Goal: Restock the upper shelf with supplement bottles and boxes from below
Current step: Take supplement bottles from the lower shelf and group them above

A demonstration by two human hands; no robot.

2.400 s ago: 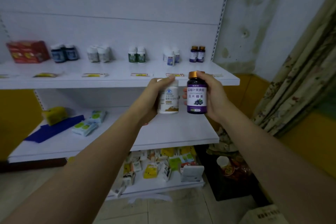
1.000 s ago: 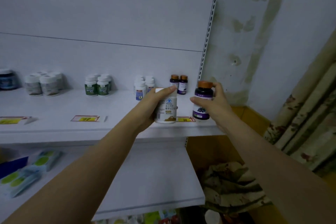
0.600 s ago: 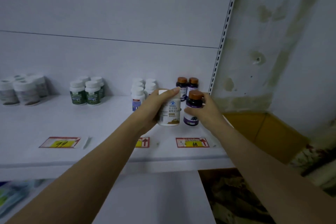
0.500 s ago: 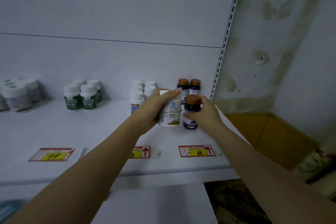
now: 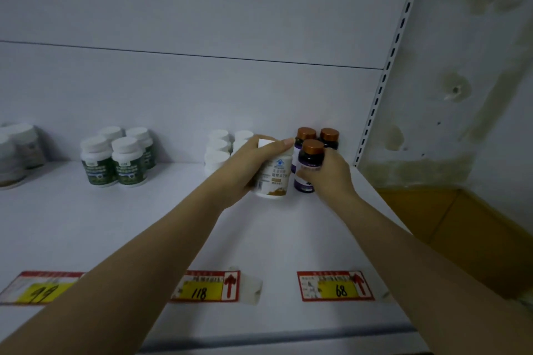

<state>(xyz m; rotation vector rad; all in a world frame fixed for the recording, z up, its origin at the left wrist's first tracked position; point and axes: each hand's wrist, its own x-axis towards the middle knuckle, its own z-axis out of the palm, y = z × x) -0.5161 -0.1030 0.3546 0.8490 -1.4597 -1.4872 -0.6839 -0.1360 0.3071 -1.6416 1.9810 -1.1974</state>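
Note:
My left hand [image 5: 245, 164] grips a white bottle [image 5: 274, 177] with a blue logo and a brown band, held just over the upper shelf [image 5: 86, 233]. My right hand [image 5: 328, 176] grips a dark purple bottle with a copper cap [image 5: 310, 158], its base on or just above the shelf. Right behind it stand two matching purple bottles [image 5: 317, 135] against the back wall. Several white-capped bottles [image 5: 219, 147] stand behind my left hand, partly hidden.
Green-labelled white bottles [image 5: 118, 158] stand further left, and pale jars [image 5: 17, 150] sit at the left edge. Price tags marked 99 [image 5: 37, 288], 118 [image 5: 204, 287] and 68 [image 5: 336, 285] line the shelf front. A slotted upright [image 5: 383, 66] bounds the right side.
Both hands rose from below the shelf and reached inward to its back right. The purple bottle came down in front of the two matching ones; the white bottle moved alongside.

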